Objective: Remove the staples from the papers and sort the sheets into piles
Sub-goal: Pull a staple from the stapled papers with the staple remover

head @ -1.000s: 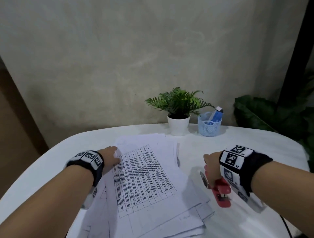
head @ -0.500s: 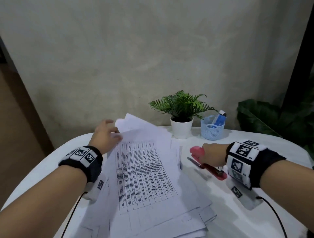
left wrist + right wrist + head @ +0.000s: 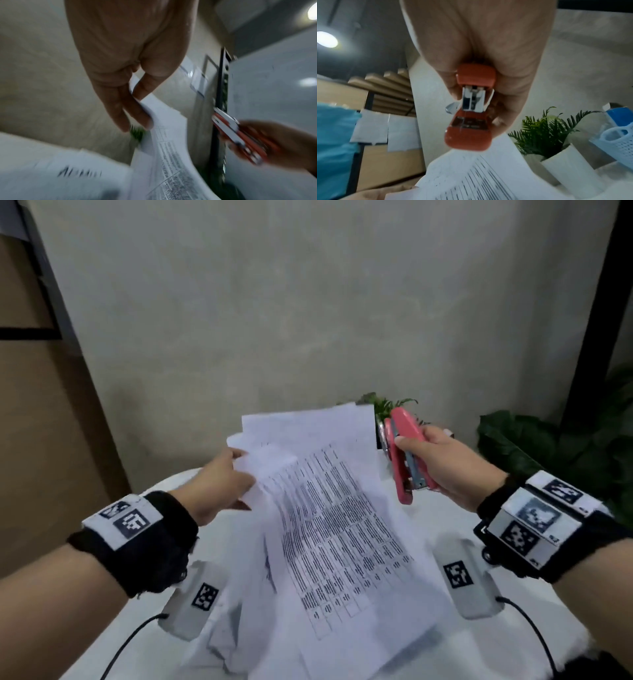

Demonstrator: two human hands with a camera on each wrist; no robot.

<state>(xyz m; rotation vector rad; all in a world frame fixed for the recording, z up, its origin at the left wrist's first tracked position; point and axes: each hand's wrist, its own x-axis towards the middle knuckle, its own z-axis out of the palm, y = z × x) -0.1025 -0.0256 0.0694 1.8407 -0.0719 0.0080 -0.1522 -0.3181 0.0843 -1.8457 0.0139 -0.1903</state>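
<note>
A sheaf of white printed papers (image 3: 335,508) is lifted off the round white table (image 3: 513,604), its far end raised. My left hand (image 3: 222,477) pinches the sheaf's upper left corner, thumb and fingers (image 3: 137,115) on either side of the papers (image 3: 164,135). My right hand (image 3: 442,463) grips a red stapler (image 3: 404,453) upright, just right of the sheaf's top edge. In the right wrist view the stapler (image 3: 471,115) points its front end at the camera above the papers (image 3: 479,175). More loose sheets (image 3: 233,642) lie on the table beneath.
A small fern in a white pot (image 3: 570,170) and a pale blue mesh basket (image 3: 618,146) stand behind the papers on the table's far side. A large dark green plant (image 3: 548,446) fills the right background. The grey wall is close behind the table.
Both hands have risen. The left hand lifted the sheaf's corner off the table; the right hand raised the red stapler from the tabletop to beside the papers' top edge.
</note>
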